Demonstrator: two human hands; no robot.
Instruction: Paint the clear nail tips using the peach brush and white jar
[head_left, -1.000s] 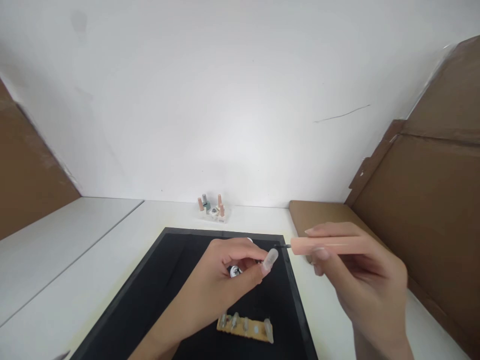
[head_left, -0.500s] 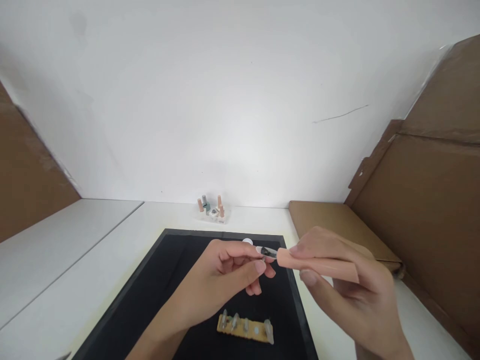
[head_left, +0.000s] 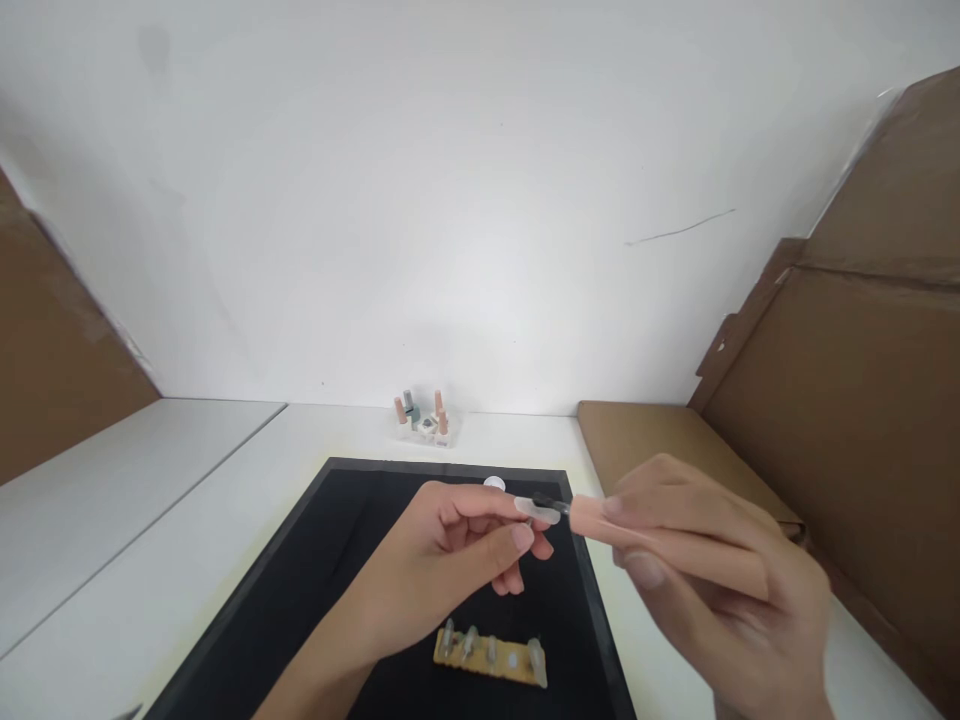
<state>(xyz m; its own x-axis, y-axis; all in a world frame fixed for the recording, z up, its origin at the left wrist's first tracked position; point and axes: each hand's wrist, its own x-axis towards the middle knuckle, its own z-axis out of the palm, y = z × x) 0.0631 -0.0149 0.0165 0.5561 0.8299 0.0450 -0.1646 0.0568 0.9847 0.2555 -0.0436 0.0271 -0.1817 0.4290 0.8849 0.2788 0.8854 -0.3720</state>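
Observation:
My left hand (head_left: 450, 550) pinches a pale translucent false nail (head_left: 546, 515) between thumb and index finger, apparently by a small stem under it. Its other fingers are curled below. In my right hand (head_left: 727, 580) is a nail polish brush (head_left: 667, 549) with a long peach handle, gripped between thumb and fingers. The dark bristle end points left and lies over the upper side of the false nail. Below the hands, a tan strip (head_left: 502, 672) carries several more false nails (head_left: 469, 642) standing on it.
Under my hands lies a black mat (head_left: 360, 520) on a white table (head_left: 225, 470). A clear holder (head_left: 420, 438) with several small polish bottles (head_left: 442, 425) stands by the wall. One white round thing (head_left: 494, 483) sits at the mat's far edge. Cardboard (head_left: 637, 430) lies at the right.
My right hand has moved to the right with the brush, drawing the bristles back toward the nail's right end. My left hand and the false nail have barely moved.

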